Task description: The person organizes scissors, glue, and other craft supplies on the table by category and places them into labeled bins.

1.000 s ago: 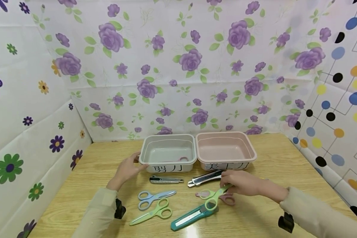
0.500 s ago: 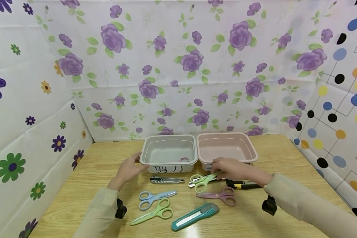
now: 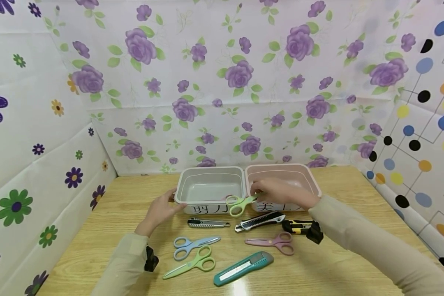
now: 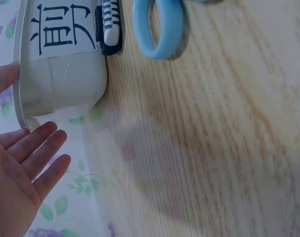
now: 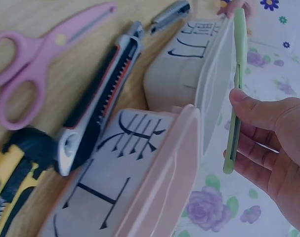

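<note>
My right hand (image 3: 271, 190) pinches green scissors (image 3: 237, 204) near the blades, the handle loops hanging in front of where the two bins meet. In the right wrist view the scissors (image 5: 237, 94) are seen edge-on between thumb and fingers. The right hand is over the front of the pink bin (image 3: 311, 177). My left hand (image 3: 163, 211) touches the front left corner of the grey bin (image 3: 185, 177). In the left wrist view its thumb rests at the rim and the other fingers lie fairly straight. Pink scissors inside the grey bin are mostly hidden.
On the wood table (image 3: 133, 193) lie blue scissors (image 3: 192, 245), green scissors (image 3: 188, 265) and pink scissors (image 3: 274, 241). A teal cutter (image 3: 240, 269), a silver cutter (image 3: 208, 223), a black-and-silver cutter (image 3: 260, 222) and a yellow-and-black cutter (image 3: 297, 227) lie there too.
My right hand has carried the green scissors up and leftward, from above the pink scissors to the front of the bins. The left hand stays at the grey bin.
</note>
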`<state>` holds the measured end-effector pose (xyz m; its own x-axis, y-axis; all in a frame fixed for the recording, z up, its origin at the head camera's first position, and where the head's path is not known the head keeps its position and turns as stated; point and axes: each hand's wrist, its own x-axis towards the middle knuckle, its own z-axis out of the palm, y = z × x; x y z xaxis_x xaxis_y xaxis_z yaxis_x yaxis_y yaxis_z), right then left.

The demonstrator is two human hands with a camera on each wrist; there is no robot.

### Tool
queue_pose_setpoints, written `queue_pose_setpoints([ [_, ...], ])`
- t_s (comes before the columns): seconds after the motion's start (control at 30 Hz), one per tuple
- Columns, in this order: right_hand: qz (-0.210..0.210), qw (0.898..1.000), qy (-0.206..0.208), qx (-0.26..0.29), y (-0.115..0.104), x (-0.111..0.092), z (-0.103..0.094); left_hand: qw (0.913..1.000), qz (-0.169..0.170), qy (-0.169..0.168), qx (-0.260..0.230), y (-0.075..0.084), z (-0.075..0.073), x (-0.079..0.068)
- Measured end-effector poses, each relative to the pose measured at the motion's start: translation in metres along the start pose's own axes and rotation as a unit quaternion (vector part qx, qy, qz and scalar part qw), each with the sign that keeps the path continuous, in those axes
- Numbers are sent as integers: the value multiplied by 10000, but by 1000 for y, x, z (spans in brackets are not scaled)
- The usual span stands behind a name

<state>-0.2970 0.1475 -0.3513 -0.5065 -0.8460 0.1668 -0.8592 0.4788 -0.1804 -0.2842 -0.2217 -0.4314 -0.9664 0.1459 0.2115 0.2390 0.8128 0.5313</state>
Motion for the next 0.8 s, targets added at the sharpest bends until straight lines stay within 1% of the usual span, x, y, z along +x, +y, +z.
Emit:
queue_pose_setpoints([
  [0.1, 38, 10000, 46, -79, 4, 10, 0, 10000, 7, -10, 7, 0, 0, 0],
  [0.27, 175, 9998, -127, -10, 9, 22, -2, 10000, 53, -21, 4, 2, -1, 0],
  [0.47, 64, 9995, 111, -279, 13, 36, -1, 9999, 125, -47, 95, 3, 0, 2],
  [0.57, 172, 9993, 120, -294, 15, 42, 1, 9999, 95, -42, 128, 3, -1, 2],
  [0.8, 622, 9973, -134, -363, 14, 55, 9, 9998, 140, -5, 110, 2, -1, 0],
])
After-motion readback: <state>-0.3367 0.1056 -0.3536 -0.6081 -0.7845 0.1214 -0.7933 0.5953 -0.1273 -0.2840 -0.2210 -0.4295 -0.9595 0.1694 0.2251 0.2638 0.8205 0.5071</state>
